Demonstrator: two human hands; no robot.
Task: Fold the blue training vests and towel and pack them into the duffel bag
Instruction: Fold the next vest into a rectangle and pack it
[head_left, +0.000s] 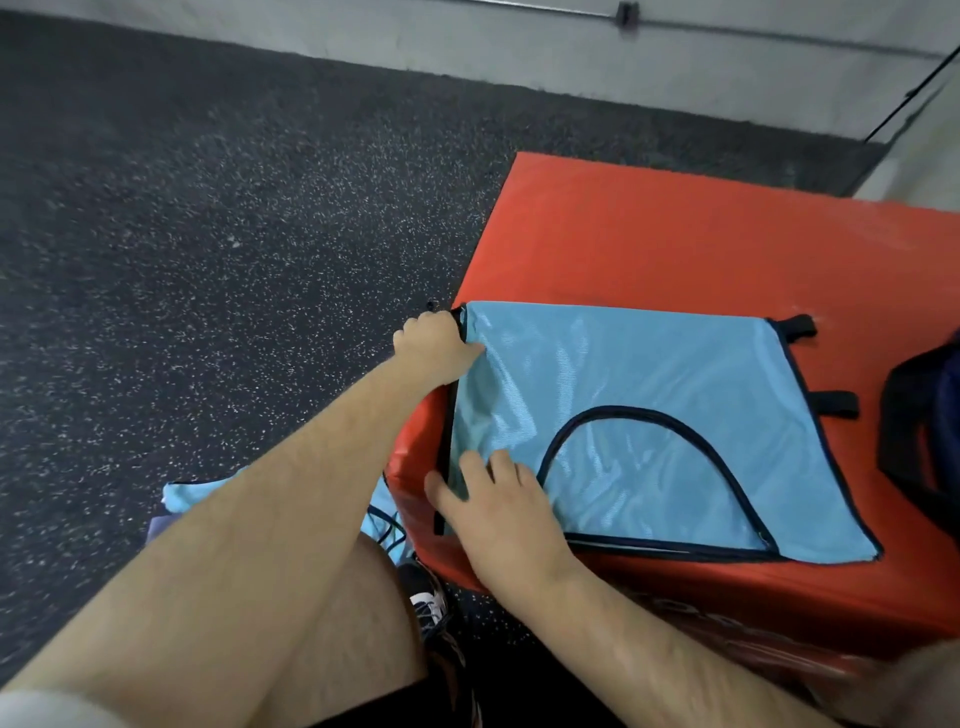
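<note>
At the bottom centre of the frame, a laced shoe stands beside crumpled pale blue fabric. Just above, the right hand lies flat, fingers spread, on a shiny light blue mesh vest with dark binding, spread over a red padded box. Higher up, the left hand grips the vest's far left corner. A dark duffel bag sits at the right edge. The speckled black rubber floor meets a pale wall.

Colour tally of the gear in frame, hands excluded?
Light blue: 2, the flat vest and the crumpled fabric heap, counted as one
Red: 1, padded box
Dark: 1, bag at the right edge
Total: 4
</note>
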